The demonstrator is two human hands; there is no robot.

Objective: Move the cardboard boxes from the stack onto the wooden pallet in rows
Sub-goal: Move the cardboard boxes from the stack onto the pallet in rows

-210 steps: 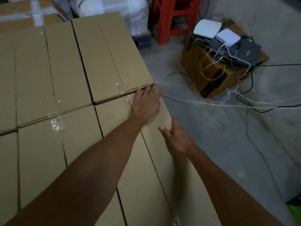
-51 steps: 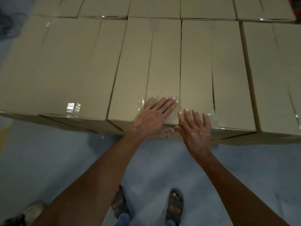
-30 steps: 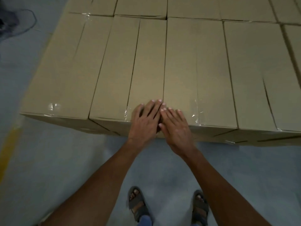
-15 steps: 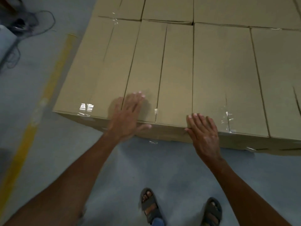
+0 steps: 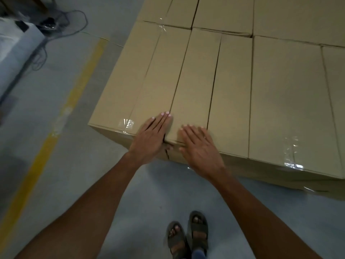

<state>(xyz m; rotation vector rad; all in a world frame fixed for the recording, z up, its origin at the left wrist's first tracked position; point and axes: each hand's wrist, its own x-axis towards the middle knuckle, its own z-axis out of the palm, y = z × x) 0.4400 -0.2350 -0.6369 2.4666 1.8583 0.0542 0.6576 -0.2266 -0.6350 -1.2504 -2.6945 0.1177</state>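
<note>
Both hands lie flat and open on the near edge of a layer of plain brown, tape-sealed cardboard boxes point(image 5: 224, 81); neither grips anything. The left hand point(image 5: 152, 136) rests on the near-left corner box point(image 5: 138, 81), fingers reaching to the seam at its right side. The right hand point(image 5: 200, 146) lies just beside it on the next box to the right point(image 5: 194, 77), palm over the near top edge. The boxes sit tight, side against side, in rows that run to the far and right limits of the view. The wooden pallet under them cannot be seen; only grey concrete floor point(image 5: 56, 90) with a painted yellow line point(image 5: 74, 94) shows to the left, and sandalled feet point(image 5: 188, 238) stand near.

The step in hand looks like squaring up the near row. To do it well, press with flat palms low on the near faces rather than the lids, so the tape and flaps do not buckle. Push both boxes together toward the far row until the seams close. Keep the near faces flush, and watch that the corner box does not overhang at the left.
</note>
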